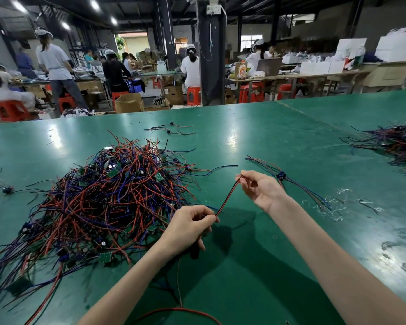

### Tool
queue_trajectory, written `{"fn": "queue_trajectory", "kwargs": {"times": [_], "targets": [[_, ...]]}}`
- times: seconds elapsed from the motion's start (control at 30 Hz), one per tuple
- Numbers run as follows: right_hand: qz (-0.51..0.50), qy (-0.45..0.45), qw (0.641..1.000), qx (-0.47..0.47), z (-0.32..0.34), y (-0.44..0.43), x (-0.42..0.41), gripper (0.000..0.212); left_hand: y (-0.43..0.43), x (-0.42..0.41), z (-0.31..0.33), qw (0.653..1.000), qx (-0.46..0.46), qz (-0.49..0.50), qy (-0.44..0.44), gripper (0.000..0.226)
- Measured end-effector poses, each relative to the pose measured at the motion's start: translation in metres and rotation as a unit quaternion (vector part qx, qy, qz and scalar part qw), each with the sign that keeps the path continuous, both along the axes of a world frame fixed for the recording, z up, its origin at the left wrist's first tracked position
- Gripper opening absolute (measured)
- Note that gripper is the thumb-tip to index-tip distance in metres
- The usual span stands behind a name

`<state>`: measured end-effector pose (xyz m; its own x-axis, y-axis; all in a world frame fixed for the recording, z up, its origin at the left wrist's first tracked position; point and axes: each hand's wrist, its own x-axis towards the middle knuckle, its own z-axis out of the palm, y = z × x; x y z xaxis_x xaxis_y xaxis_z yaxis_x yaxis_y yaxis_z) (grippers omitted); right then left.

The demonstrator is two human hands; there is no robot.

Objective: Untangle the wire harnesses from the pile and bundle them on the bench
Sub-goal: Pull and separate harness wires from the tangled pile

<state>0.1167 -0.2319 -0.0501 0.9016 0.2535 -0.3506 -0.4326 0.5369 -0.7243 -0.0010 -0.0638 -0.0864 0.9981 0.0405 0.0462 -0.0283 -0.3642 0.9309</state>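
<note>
Left hand (190,225) and right hand (259,186), each in pinch on straight red-black wire (227,197).

Smooth green-surfaced bench (256,141), glossy, with a seam across its far right part. A large tangled heap of red, blue and black wires with small green circuit boards (108,198) lies left of centre. A smaller heap of similar wires (394,144) lies at the right edge. Between them lies a thin wire group joined at dark connectors (281,175), with clear plastic scraps (331,205) near it. A few loose dark wires (170,130) lie farther back.
</note>
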Motion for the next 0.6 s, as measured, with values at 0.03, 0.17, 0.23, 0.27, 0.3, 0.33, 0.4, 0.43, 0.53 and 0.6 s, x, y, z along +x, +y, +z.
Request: {"fn": "queue_trajectory", "kwargs": {"times": [0.03,0.17,0.23,0.27,0.3,0.33,0.4,0.43,0.53,0.6], "targets": [[0.006,0.029,0.999,0.026,0.0,-0.002,0.001,0.019,-0.001,0.0,0.001,1.0,-0.005,0.0,-0.003,0.019],[0.014,0.095,0.992,0.085,-0.004,-0.004,0.001,0.016,-0.001,0.0,0.001,1.0,0.001,-0.003,-0.007,0.019],[-0.023,0.021,1.0,0.001,-0.006,-0.001,0.003,0.02,0.0,0.0,0.001,1.0,-0.004,-0.005,-0.007,0.019],[-0.047,-0.031,0.997,-0.055,-0.008,0.002,0.003,0.02,-0.001,0.0,0.001,1.0,-0.015,-0.007,-0.008,0.018],[-0.071,-0.085,0.987,-0.112,-0.01,0.004,0.003,0.019,-0.002,0.0,0.002,0.999,-0.031,-0.009,-0.011,0.018],[-0.093,-0.148,0.969,-0.173,-0.014,0.005,0.002,0.019,-0.002,0.0,0.004,0.999,-0.049,-0.012,-0.013,0.017],[-0.145,-0.311,0.882,-0.322,-0.023,0.005,0.001,0.022,-0.003,0.0,0.006,0.996,-0.085,-0.017,-0.016,0.017],[-0.174,-0.401,0.808,-0.395,-0.026,0.005,0.001,0.023,-0.004,-0.001,0.008,0.995,-0.099,-0.019,-0.015,0.017],[-0.224,-0.595,0.583,-0.507,-0.035,0.002,0.003,0.017,-0.003,-0.003,0.011,0.991,-0.132,-0.022,-0.018,0.018],[-0.221,-0.651,0.49,-0.537,-0.04,0.003,0.004,0.012,-0.004,-0.003,0.012,0.989,-0.144,-0.022,-0.023,0.019]]}}
